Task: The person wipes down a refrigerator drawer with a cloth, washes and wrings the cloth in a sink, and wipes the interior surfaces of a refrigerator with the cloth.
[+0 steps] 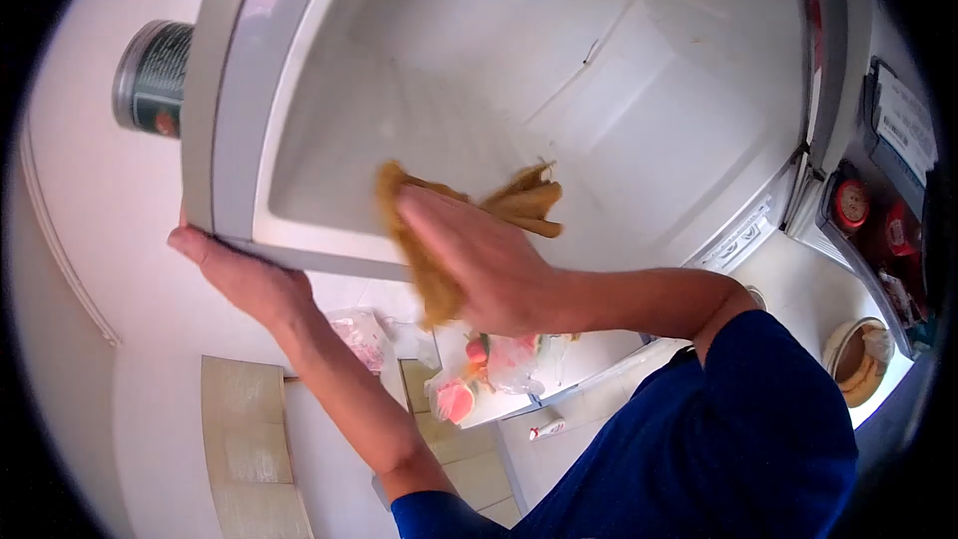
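A white, hollow refrigerator compartment (pixel 479 50) fills the upper middle, with a grey frame around its opening. My right hand (pixel 479 265) presses a crumpled mustard-brown cloth (pixel 524 202) near the compartment's lower front rim. The fingers hold the cloth and are slightly blurred. My left hand (pixel 244 277) grips the outer corner of the grey frame; one digit lies along the edge, and the others are hidden. Inside the compartment, a small dark mark (pixel 589 52) shows on the wall.
A dark green can (pixel 157 80) stands against the frame's outer side. At right, a door shelf (pixel 878 240) holds red-lidded jars, with a round pot (pixel 856 364) below. Pink cut fruit (pixel 456 401) and plastic bags (pixel 514 364) lie on a white surface.
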Tool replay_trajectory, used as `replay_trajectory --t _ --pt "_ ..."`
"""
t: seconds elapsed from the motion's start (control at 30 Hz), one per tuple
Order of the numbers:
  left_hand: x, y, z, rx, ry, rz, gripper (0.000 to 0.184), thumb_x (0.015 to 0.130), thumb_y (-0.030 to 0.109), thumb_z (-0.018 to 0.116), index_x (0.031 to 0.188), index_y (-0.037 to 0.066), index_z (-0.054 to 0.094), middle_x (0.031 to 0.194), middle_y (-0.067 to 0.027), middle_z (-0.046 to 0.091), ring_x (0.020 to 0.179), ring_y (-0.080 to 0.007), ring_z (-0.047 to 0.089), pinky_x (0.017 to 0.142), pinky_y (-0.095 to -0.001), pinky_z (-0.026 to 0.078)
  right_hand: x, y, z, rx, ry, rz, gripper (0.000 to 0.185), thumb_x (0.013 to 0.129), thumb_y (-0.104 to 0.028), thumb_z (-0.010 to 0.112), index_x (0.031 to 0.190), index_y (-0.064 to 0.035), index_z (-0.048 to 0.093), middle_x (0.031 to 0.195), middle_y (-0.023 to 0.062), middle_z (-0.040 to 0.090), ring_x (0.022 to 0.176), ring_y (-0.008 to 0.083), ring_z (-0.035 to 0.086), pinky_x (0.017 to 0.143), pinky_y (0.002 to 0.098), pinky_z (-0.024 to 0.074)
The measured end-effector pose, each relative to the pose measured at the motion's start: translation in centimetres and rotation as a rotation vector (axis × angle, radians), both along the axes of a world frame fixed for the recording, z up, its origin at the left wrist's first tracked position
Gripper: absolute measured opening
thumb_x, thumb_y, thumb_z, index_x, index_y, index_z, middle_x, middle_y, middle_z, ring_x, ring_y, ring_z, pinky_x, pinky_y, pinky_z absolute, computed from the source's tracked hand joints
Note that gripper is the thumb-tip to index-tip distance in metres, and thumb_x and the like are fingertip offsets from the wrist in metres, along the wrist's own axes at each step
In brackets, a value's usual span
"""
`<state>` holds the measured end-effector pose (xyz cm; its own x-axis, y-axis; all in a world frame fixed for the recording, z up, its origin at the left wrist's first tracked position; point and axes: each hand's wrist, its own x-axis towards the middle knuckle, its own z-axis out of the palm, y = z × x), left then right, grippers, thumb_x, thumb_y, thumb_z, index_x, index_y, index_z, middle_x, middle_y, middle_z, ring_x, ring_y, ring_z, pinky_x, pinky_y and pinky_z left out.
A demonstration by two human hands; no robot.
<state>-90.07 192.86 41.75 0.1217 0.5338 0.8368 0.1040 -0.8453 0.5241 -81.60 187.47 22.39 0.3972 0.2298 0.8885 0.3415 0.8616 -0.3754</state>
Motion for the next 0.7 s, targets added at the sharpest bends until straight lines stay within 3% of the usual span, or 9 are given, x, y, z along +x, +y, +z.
replay_trajectory --t 0.13,0.17,0.27,0.33,0.4,0.47,0.6,0.67,0.7 --pt "1.5 -1.3 -0.9 0.022 -0.049 0.063 0.066 0.105 0.053 0.019 0.138 0.002 0.046 0.141 -0.0138 0.048 0.129 -0.0261 0.048 0.109 -0.0391 0.038 2.1 1.4 -2.9 0.049 -0.001 0.119 0.067 0.080 0.001 0.061 0.143 0.0000 0.037 0.145 0.0255 0.040 0.131 0.0413 0.044 0.110 0.0457 0.0388" --pt "1.4 -1.3 -1.1 -0.004 -0.044 0.040 0.075 0.103 0.058 0.027 0.146 -0.002 0.035 0.152 -0.0173 0.036 0.136 -0.0287 0.040 0.112 -0.0385 0.036 2.6 2.3 -1.7 0.103 0.019 0.190 0.067 0.080 0.002 0.060 0.143 0.0002 0.038 0.146 0.0236 0.040 0.132 0.0402 0.044 0.111 0.0442 0.0384" --pt "2.0 -1.5 -0.8 -0.015 -0.109 0.086 0.067 0.105 0.054 0.020 0.138 0.003 0.045 0.142 -0.0128 0.046 0.130 -0.0257 0.046 0.110 -0.0395 0.037 5.3 7.5 3.5 0.075 -0.136 0.136 0.064 0.082 0.007 0.057 0.144 -0.0024 0.040 0.150 0.0204 0.037 0.133 0.0378 0.043 0.112 0.0399 0.0372" --pt "1.9 -1.3 -0.9 -0.014 -0.142 0.123 0.066 0.105 0.054 0.020 0.137 0.003 0.046 0.138 -0.0124 0.048 0.127 -0.0250 0.047 0.109 -0.0397 0.038 6.9 14.3 4.6 0.017 -0.172 -0.042 0.051 0.087 -0.002 0.053 0.138 -0.0024 0.049 0.142 0.0204 0.048 0.132 0.0342 0.045 0.112 0.0380 0.0373" --pt "1.1 -0.7 -0.8 0.026 -0.076 0.121 0.079 0.101 0.061 0.029 0.148 -0.002 0.033 0.152 -0.0180 0.035 0.138 -0.0299 0.039 0.114 -0.0386 0.032 9.2 18.5 5.2 -0.325 0.089 0.523 0.044 0.093 -0.008 0.046 0.136 -0.0030 0.051 0.139 0.0195 0.052 0.130 0.0356 0.047 0.112 0.0393 0.0372" --pt "0.7 -0.3 -0.8 0.052 -0.072 0.152 0.081 0.100 0.062 0.029 0.149 -0.002 0.031 0.153 -0.0186 0.033 0.138 -0.0304 0.037 0.115 -0.0389 0.031 10.9 23.8 5.4 -0.317 -0.015 0.276 0.041 0.096 -0.013 0.041 0.135 -0.0026 0.052 0.138 0.0200 0.053 0.125 0.0376 0.051 0.109 0.0411 0.0397" --pt "1.0 -0.4 -0.9 0.083 -0.042 0.233 0.085 0.099 0.065 0.029 0.149 -0.004 0.029 0.154 -0.0198 0.029 0.140 -0.0318 0.034 0.116 -0.0395 0.028 13.3 26.9 7.5 -0.584 -0.009 0.268 0.040 0.096 -0.018 0.043 0.131 -0.0006 0.054 0.135 0.0228 0.054 0.120 0.0381 0.054 0.106 0.0431 0.0407" --pt "1.0 -0.3 -1.0 0.088 -0.052 0.253 0.085 0.099 0.065 0.029 0.149 -0.004 0.029 0.154 -0.0196 0.030 0.140 -0.0317 0.034 0.116 -0.0395 0.027 13.2 25.8 7.2 -0.716 -0.007 0.263 0.040 0.096 -0.020 0.045 0.132 -0.0057 0.055 0.133 0.0139 0.056 0.119 0.0310 0.056 0.101 0.0405 0.0441" --pt "1.1 -0.2 -1.0 0.103 -0.058 0.260 0.085 0.099 0.065 0.028 0.149 -0.004 0.029 0.154 -0.0195 0.030 0.140 -0.0317 0.034 0.116 -0.0394 0.027 12.6 25.6 5.8 -0.615 -0.072 0.253 0.038 0.095 -0.017 0.046 0.129 -0.0046 0.056 0.132 0.0143 0.057 0.120 0.0307 0.055 0.103 0.0396 0.0430"
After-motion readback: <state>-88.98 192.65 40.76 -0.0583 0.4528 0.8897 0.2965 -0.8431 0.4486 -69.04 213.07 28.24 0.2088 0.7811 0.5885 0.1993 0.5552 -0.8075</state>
